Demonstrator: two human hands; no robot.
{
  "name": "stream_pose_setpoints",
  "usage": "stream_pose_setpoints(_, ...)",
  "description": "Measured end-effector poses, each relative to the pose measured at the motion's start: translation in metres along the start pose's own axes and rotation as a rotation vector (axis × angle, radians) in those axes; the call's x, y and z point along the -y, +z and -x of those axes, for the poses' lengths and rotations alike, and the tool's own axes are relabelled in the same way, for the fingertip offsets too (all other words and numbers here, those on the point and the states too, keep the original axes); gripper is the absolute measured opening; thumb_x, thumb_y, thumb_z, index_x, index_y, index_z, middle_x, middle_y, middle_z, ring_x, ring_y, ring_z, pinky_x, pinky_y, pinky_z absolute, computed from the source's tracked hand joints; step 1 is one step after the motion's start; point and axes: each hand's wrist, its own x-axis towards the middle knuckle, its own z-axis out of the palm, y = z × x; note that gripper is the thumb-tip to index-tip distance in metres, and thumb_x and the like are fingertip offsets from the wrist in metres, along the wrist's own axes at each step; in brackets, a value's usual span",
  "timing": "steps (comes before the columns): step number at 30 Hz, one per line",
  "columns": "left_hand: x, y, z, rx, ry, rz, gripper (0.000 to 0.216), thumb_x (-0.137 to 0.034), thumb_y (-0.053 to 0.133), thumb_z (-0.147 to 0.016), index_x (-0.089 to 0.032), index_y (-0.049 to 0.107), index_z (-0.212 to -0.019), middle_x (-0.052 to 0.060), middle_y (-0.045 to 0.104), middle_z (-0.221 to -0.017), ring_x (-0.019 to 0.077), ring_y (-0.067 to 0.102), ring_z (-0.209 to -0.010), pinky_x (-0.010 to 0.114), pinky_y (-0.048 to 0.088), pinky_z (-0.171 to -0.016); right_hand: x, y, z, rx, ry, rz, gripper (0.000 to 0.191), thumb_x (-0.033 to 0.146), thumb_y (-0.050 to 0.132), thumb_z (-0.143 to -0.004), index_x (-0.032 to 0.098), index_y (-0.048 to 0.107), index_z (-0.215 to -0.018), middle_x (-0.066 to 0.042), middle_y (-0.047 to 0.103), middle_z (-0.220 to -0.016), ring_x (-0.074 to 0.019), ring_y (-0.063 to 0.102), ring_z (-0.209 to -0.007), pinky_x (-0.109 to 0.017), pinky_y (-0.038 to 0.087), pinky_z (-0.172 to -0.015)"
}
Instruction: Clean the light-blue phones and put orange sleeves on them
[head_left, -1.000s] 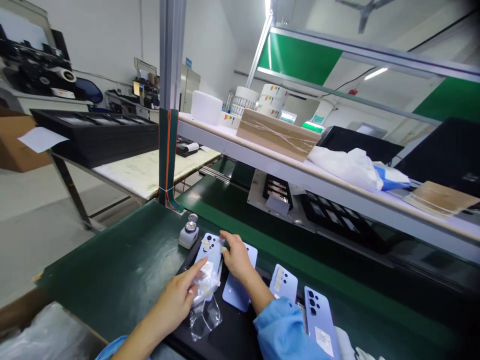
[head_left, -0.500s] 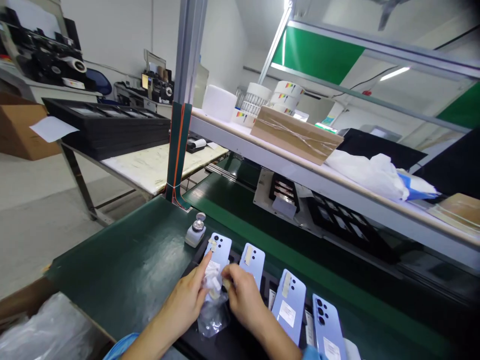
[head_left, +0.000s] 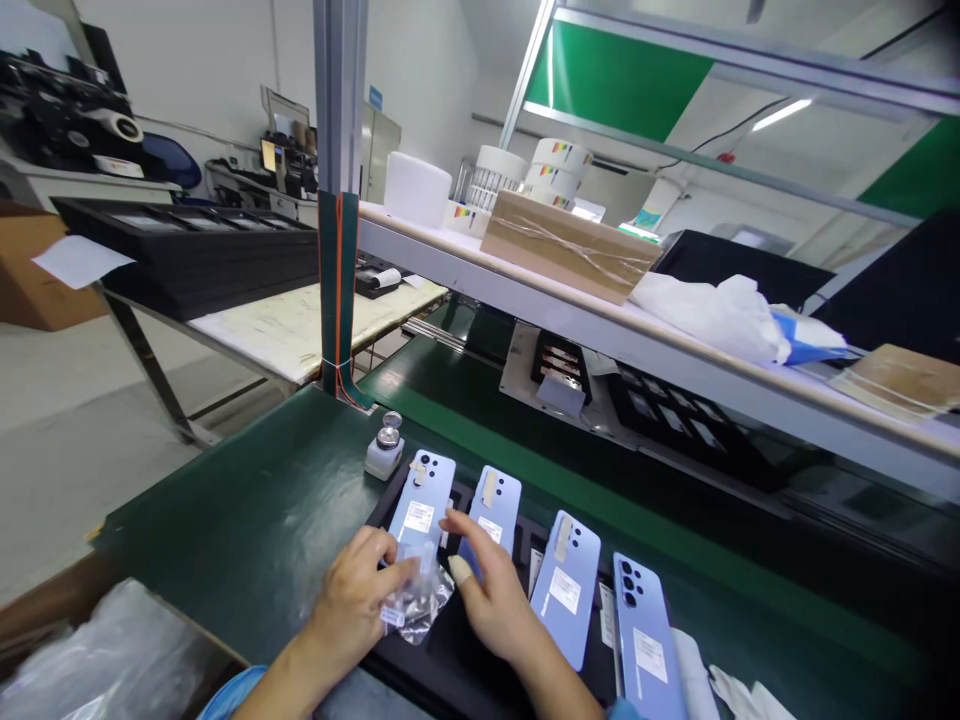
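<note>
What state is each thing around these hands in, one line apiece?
Left hand: at the clear plastic, grip unclear
Right hand: open, holding nothing visible
Clear plastic: crumpled
Metal-topped bottle: upright, lid raised
Leftmost phone: back up, partly covered
Second phone: back up, partly hidden
Third phone: back up
Rightmost phone: back up

Touching crinkled clear film (head_left: 429,603) with the curled left hand (head_left: 355,588), at the near end of a blue phone (head_left: 421,505). Holding the right hand (head_left: 493,597) spread just beside the film at three o'clock. Showing, clocked from the film, a pump bottle (head_left: 385,455) between eleven and twelve o'clock; a second phone (head_left: 503,500) at one; a cardboard box (head_left: 566,248) farther off at one; a third phone (head_left: 567,595) and a fourth phone (head_left: 649,640) farther out at three; crumpled plastic (head_left: 109,655) near nine.
</note>
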Motion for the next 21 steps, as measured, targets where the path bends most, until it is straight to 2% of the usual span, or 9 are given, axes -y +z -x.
stream_pose_setpoints(3, -0.011, -0.012, 0.014, -0.016, -0.009, 0.124, 0.038, -0.007, 0.047, -0.088, -0.031, 0.070, -0.106, 0.004, 0.052, -0.085, 0.0194, 0.051, -0.082, 0.030, 0.044, -0.070, -0.007, 0.006, 0.000, 0.197, -0.007, 0.259, 0.075, 0.001, 0.047, -0.077, 0.019, 0.036, -0.148, -0.013, 0.047, -0.147, -0.0270, 0.041, -0.137, -0.052, 0.025, -0.117)
stream_pose_setpoints(6, -0.021, -0.036, 0.034, -0.093, -0.034, 0.231, 0.032, -0.018, 0.052, -0.091, -0.038, 0.069, -0.109, 0.004, 0.049, -0.082, 0.0202, 0.052, -0.079, 0.031, 0.045, -0.065, -0.004, 0.009, 0.001, 0.248, 0.018, 0.376, 0.082, -0.004, 0.045, -0.070, 0.018, 0.036, -0.149, -0.013, 0.053, -0.142, -0.0262, 0.048, -0.132, -0.056, 0.017, -0.118)
stream_pose_setpoints(8, -0.023, -0.054, 0.042, -0.168, -0.081, 0.262, 0.028, -0.025, 0.057, -0.090, -0.040, 0.069, -0.111, 0.003, 0.048, -0.081, 0.0199, 0.052, -0.075, 0.030, 0.044, -0.061, -0.001, 0.008, -0.001, 0.222, 0.033, 0.403, 0.077, -0.003, 0.045, -0.072, 0.018, 0.040, -0.146, -0.012, 0.059, -0.135, -0.0261, 0.054, -0.123, -0.055, 0.023, -0.116)
stream_pose_setpoints(9, -0.023, -0.061, 0.043, -0.168, -0.113, 0.291, 0.028, -0.026, 0.059, -0.090, -0.041, 0.069, -0.111, 0.003, 0.048, -0.081, 0.0189, 0.053, -0.073, 0.028, 0.044, -0.060, 0.000, 0.007, -0.003, 0.199, 0.036, 0.409, 0.071, -0.001, 0.047, -0.075, 0.018, 0.045, -0.143, -0.012, 0.061, -0.131, -0.0267, 0.056, -0.119, -0.054, 0.029, -0.113)
stream_pose_setpoints(11, -0.021, -0.067, 0.038, -0.085, -0.179, 0.398, 0.026, -0.025, 0.060, -0.090, -0.041, 0.070, -0.109, 0.001, 0.050, -0.081, 0.0165, 0.054, -0.071, 0.026, 0.044, -0.061, -0.002, 0.005, -0.013, 0.136, 0.038, 0.396, 0.053, 0.006, 0.051, -0.081, 0.018, 0.056, -0.133, -0.011, 0.066, -0.121, -0.0264, 0.059, -0.111, -0.046, 0.041, -0.103)
stream_pose_setpoints(13, -0.018, -0.063, 0.026, 0.043, -0.238, 0.527, 0.020, -0.027, 0.060, -0.091, -0.038, 0.073, -0.103, 0.001, 0.053, -0.083, 0.0155, 0.057, -0.073, 0.026, 0.046, -0.066, -0.005, 0.005, -0.031, 0.066, 0.030, 0.383, 0.040, 0.011, 0.054, -0.084, 0.018, 0.062, -0.123, -0.009, 0.069, -0.111, -0.0238, 0.061, -0.104, -0.037, 0.048, -0.094)
stream_pose_setpoints(16, -0.017, -0.042, 0.005, 0.160, -0.344, 0.654, 0.018, -0.033, 0.057, -0.093, -0.029, 0.075, -0.094, 0.003, 0.059, -0.089, 0.0177, 0.060, -0.083, 0.028, 0.047, -0.075, -0.009, 0.008, -0.068, -0.018, -0.007, 0.456, 0.037, 0.008, 0.055, -0.084, 0.017, 0.063, -0.118, -0.007, 0.070, -0.105, -0.0192, 0.062, -0.098, -0.029, 0.048, -0.090)
stream_pose_setpoints(21, -0.017, -0.014, -0.016, 0.219, -0.488, 0.551, 0.021, -0.025, 0.053, -0.092, -0.025, 0.074, -0.094, 0.004, 0.063, -0.093, 0.0189, 0.061, -0.088, 0.029, 0.045, -0.080, -0.011, 0.021, -0.120, -0.015, -0.060, 0.603, 0.039, 0.003, 0.052, -0.081, 0.017, 0.063, -0.116, -0.007, 0.069, -0.104, -0.0211, 0.059, -0.099, -0.029, 0.046, -0.088)
